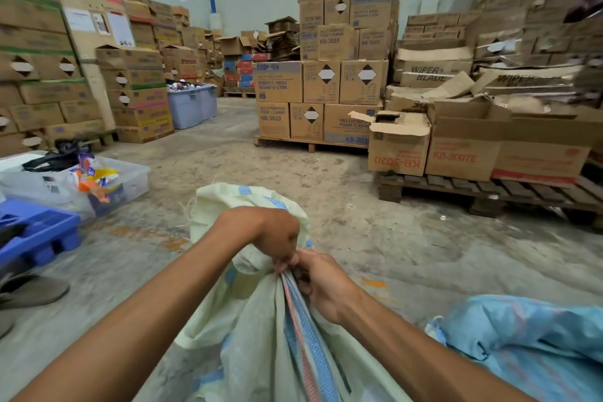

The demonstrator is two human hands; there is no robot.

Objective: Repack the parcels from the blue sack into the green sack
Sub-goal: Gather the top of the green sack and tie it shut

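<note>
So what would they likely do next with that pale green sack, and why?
Probably twist the gathered neck and tie it shut. The left hand and right hand both grip the bunched mouth of the green sack, and the blue sack lies slack beside it.

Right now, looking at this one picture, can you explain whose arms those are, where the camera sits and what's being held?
There is no machine here: a person wears one wide camera on the head, looking forward and down, so both arms are their own. The left hand and right hand grip the gathered neck of the pale green sack. A blue sack lies crumpled on the concrete floor to the right. At left are a clear tub of packets and a blue crate; behind stand cardboard boxes on pallets.
</note>
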